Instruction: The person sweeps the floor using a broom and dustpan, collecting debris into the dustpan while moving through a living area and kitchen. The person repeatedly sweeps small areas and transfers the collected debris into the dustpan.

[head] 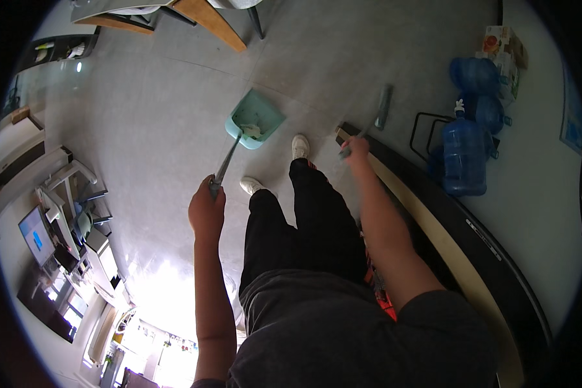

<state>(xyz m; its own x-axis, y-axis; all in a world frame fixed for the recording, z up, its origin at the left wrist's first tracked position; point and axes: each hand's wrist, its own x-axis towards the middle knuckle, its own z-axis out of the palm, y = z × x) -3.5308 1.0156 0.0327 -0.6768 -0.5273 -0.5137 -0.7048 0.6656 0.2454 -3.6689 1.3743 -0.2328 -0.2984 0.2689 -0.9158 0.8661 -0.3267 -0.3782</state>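
My left hand (207, 206) grips the grey handle (227, 162) of a long-handled dustpan (232, 125). The mint-green pan is in front of my feet, with crumpled pale debris (250, 130) and dark specks in it. In my right hand (356, 150) is the handle of a broom or similar sweeping tool. Its narrow grey head (383, 106) is blurred and shows beyond the end of a long black cabinet or bench (393, 157). Whether that head touches the floor I cannot tell.
Blue water-cooler bottles (465, 157) and a black metal frame (419, 131) stand at the right, with cardboard boxes (499, 43) behind. A wooden table leg (212, 24) is at the top. Desks with a monitor (36, 235) line the left. My white shoes (300, 146) are on grey floor (174, 106).
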